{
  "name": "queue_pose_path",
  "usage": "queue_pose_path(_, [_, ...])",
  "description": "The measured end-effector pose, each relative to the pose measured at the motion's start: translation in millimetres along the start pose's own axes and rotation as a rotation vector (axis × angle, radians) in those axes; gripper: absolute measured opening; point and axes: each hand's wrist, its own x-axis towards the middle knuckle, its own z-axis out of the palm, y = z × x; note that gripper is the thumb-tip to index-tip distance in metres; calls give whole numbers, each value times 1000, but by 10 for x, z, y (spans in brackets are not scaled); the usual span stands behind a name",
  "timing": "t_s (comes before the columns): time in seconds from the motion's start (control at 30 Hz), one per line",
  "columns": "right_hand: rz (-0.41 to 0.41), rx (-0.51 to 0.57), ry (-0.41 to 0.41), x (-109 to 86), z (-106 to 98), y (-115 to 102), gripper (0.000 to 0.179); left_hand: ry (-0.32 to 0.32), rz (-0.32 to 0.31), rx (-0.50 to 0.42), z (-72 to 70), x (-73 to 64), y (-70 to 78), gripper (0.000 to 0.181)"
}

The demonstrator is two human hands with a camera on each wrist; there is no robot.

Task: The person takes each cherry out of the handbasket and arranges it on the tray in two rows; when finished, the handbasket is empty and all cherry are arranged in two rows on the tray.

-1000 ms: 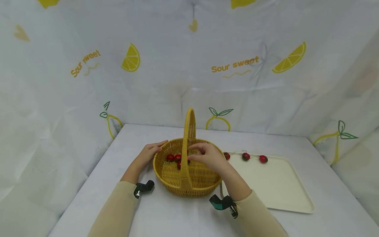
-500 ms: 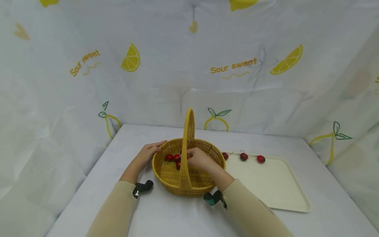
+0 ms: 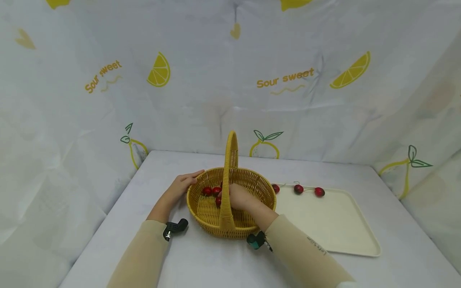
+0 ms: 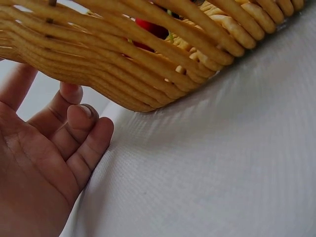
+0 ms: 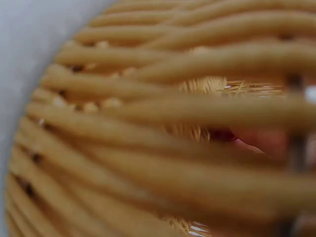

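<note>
A yellow wicker basket (image 3: 248,231) with a tall arched handle (image 3: 225,176) stands mid-table. Several red cherries (image 3: 207,191) lie inside, left of the handle. My left hand (image 3: 178,187) rests against the basket's left rim, its loosely bent fingers (image 4: 94,143) beside the woven wall in the left wrist view. Reaching in over the right rim, my right hand (image 3: 240,197) is down among the cherries; the handle hides its fingertips, so I cannot tell whether they hold one. Through the weave in the right wrist view, a dark red cherry (image 5: 221,135) shows beside a blurred finger (image 5: 261,140).
A cream tray (image 3: 331,224) lies right of the basket, partly behind the right forearm. Along its far edge are three stemmed cherries, one being the middle cherry (image 3: 298,189). A white lemon-print cloth (image 3: 201,112) hangs behind the table.
My right hand, with thumb and forefinger visible above the cherries a second ago, has sunk deeper into the basket, its fingertips now behind the handle. The left hand stays at the rim.
</note>
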Motion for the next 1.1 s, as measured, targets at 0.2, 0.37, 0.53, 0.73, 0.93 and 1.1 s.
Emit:
queue_pose_path(0.2, [-5,-7,-22,7,0,31,16,-3,-5,-15,2,-4,14,51])
queue_pose_path(0.37, [-30,-2,-28,-14,-10,33,17,-5,-4,-24,6,-7,7,51])
queue_pose_path(0.53, [-88,49,-6,-98,-66,13,20,1,-16,-34,4,1,-7,50])
queue_pose_path(0.73, [-120,135,-5,-284,-227,-14,7,-1,-18,-33,2,12,-14,50])
queue_pose_path(0.93, [-97,213,38,-497,-389,62,31,0,-12,-33,3,-1,-14,49])
queue_pose_path(1.1, [-60,248,97,-675,-530,169,34,8,-9,-33,8,-12,-11,50])
